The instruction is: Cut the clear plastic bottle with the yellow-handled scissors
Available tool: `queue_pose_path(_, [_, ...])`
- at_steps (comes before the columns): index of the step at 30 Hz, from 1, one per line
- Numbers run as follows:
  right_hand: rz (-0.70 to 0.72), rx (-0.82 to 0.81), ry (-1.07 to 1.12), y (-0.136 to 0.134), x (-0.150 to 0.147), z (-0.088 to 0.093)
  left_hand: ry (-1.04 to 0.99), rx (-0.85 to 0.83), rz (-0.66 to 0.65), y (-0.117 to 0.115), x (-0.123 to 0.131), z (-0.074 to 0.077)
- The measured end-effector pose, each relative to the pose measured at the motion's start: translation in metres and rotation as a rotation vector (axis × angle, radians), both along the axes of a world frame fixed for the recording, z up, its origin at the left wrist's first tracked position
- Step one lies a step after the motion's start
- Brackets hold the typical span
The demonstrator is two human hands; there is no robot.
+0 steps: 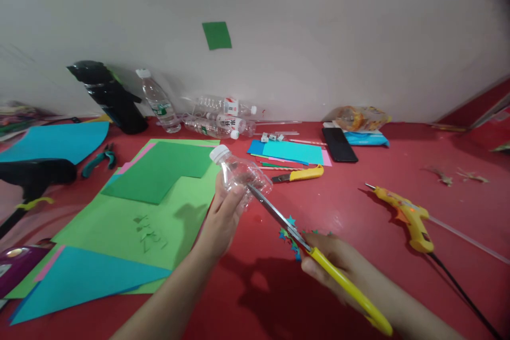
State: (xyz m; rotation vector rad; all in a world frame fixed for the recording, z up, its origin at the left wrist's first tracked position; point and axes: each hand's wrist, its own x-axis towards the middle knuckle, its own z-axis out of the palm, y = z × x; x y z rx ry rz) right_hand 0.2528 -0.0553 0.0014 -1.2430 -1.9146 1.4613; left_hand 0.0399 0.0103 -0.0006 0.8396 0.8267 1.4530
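My left hand is closed around a clear plastic bottle with a white cap, tilted above the table. The bottle looks short, as if only its upper part is there. Yellow-handled scissors are in my right hand, their blades pointing up and left. The blade tips meet the bottle's side near my left thumb; whether they pass through the plastic I cannot tell. Small blue and green paper stars lie on the table, partly behind the scissors and my right hand.
Green card sheets and a blue sheet cover the left side. A yellow glue gun with its cord lies right. Behind are a yellow cutter knife, a black phone, several bottles and a black flask against the white partition.
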Motion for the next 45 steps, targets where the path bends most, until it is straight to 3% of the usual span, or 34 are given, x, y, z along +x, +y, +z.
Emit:
queue_pose_path(7, [0.009,0.006,0.003,0.0005,-0.0010,0.0003,0.003,-0.017,0.009,-0.0004,0.0003,0.0006])
queue_pose_path(16, [0.047,-0.033,0.089,0.0000,0.0012,0.0037,-0.067,0.057,-0.077,-0.0028,-0.0030,0.0037])
queue_pose_path(29, [0.060,0.024,0.056,0.0007,0.0001,0.0013,-0.002,0.064,-0.048,-0.0004,-0.0044,-0.0054])
queue_pose_path(36, [0.044,-0.082,0.117,-0.0005,0.0011,-0.0016,-0.001,0.061,-0.052,0.0005,-0.0038,-0.0031])
queue_pose_path(45, [0.051,-0.059,0.102,0.0011,-0.0012,0.0018,-0.002,0.083,-0.065,0.0000,-0.0050,-0.0051])
